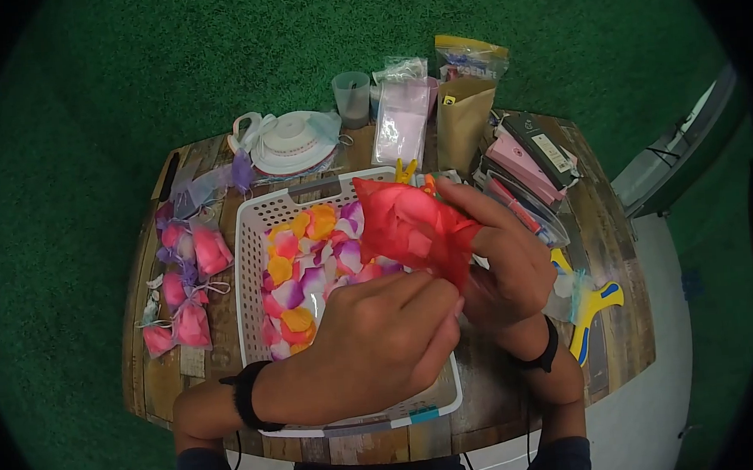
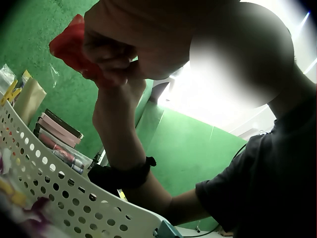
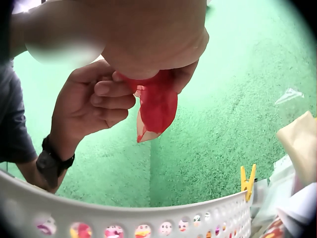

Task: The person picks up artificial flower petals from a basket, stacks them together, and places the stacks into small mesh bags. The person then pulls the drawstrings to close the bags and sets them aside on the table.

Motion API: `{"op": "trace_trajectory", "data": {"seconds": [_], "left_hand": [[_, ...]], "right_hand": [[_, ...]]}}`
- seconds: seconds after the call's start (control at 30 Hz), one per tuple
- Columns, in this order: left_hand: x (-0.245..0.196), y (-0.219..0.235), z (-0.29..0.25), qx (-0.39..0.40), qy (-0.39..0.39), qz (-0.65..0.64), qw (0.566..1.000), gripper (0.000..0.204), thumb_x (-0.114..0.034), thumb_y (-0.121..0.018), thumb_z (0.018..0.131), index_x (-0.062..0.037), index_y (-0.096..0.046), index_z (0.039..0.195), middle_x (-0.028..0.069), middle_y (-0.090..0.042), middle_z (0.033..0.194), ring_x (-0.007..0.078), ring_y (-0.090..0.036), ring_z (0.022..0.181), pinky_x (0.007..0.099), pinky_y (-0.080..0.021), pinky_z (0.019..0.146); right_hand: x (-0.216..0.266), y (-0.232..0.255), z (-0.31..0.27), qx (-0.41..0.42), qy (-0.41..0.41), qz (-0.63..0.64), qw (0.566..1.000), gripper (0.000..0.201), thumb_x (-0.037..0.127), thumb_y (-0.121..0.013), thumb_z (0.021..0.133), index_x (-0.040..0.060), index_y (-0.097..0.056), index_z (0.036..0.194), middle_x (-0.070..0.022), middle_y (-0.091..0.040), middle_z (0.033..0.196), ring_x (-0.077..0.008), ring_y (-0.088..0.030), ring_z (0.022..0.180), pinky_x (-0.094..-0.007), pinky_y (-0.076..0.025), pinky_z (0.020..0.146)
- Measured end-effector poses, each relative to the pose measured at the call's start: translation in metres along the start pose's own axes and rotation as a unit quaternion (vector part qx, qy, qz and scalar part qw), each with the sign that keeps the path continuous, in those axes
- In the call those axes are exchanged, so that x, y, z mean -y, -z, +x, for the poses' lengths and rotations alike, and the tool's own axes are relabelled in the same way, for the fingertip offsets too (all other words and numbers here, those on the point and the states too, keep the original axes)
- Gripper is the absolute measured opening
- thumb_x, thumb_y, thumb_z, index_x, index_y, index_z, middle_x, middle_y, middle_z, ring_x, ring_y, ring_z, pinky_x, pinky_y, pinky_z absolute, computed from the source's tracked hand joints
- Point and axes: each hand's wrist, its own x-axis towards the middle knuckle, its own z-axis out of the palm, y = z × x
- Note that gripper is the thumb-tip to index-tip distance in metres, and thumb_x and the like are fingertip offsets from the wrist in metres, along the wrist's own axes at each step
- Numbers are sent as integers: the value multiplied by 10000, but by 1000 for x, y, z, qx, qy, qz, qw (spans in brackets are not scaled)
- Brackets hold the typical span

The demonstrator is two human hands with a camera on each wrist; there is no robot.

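A sheer red pouch (image 1: pixel 411 229) with pink petals inside is held up above the white perforated basket (image 1: pixel 247 269). My right hand (image 1: pixel 508 266) grips it near its gathered end, index finger along its side. Against that same end, the curled fingers of my left hand (image 1: pixel 382 325) pinch the gathered fabric. In the right wrist view the filled part of the pouch (image 3: pixel 157 111) hangs below the right hand, with the left hand (image 3: pixel 94 101) beside it. Loose purple, yellow and pink petals (image 1: pixel 310 282) lie in the basket below.
Several filled drawstring pouches (image 1: pixel 194 324) lie left of the basket. Behind it are ribbon spools (image 1: pixel 293 141), a plastic cup (image 1: pixel 352 99) and a brown paper bag (image 1: pixel 466 122). Boxes (image 1: pixel 527 161) and a yellow-blue tool (image 1: pixel 600 303) lie to the right. A yellow clip (image 3: pixel 248 182) grips the rim.
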Motion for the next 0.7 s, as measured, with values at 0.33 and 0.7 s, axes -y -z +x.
{"op": "trace_trajectory", "data": {"seconds": [0.33,0.7], "left_hand": [[30,26,3,-225,44,-179,957,306,-139,-713,837,-36,-520,1052,70,-556,964,98,-519,857,249,-403,670],[54,31,5,44,272,-624,731,534,-318,-603,962,-5,-417,1353,116,-618,1148,191,-678,926,324,-608,646]], "right_hand": [[4,7,4,-31,-53,89,994,220,-22,-777,713,-30,-628,874,-201,-701,1027,-272,-710,847,-309,-562,717],[15,4,3,25,-266,304,915,234,-40,-722,815,-42,-605,1018,-214,-637,1185,-240,-638,1058,-367,-496,935]]}}
